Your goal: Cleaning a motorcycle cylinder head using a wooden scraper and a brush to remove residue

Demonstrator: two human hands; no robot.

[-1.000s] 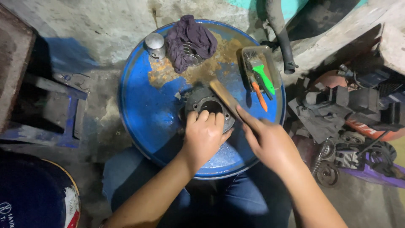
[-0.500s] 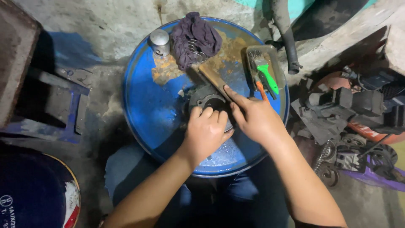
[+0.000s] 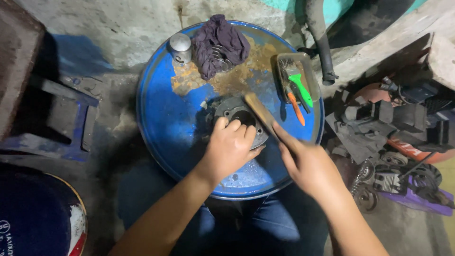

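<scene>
Head view: we're working on top of a blue drum (image 3: 161, 118), rusty patch toward the far side. Our left hand (image 3: 230, 149) is pressed down on a grey metal cylinder (image 3: 232, 110) near the drum's middle, fingers curled over its near rim, gripping it in place. Our right hand (image 3: 305, 163) is closed around a wooden stick (image 3: 260, 114), held tilted, its far end over the cylinder's right edge; whether it touches the metal we can't tell. Hands sit close together, not touching. Far side of the drum: small silver can (image 3: 180, 47) at the left, dark purple rag (image 3: 220, 42) just beside it. Right side: shallow tray (image 3: 310, 71) holding a green-handled brush (image 3: 296, 83) and an orange-handled tool (image 3: 296, 108). Off the drum: blue metal frame (image 3: 71, 137) on the floor to the left, black pipe (image 3: 322, 42) at the top right, pile of dark engine parts (image 3: 393, 123) on the right. Our jeans show below the drum's near edge.
</scene>
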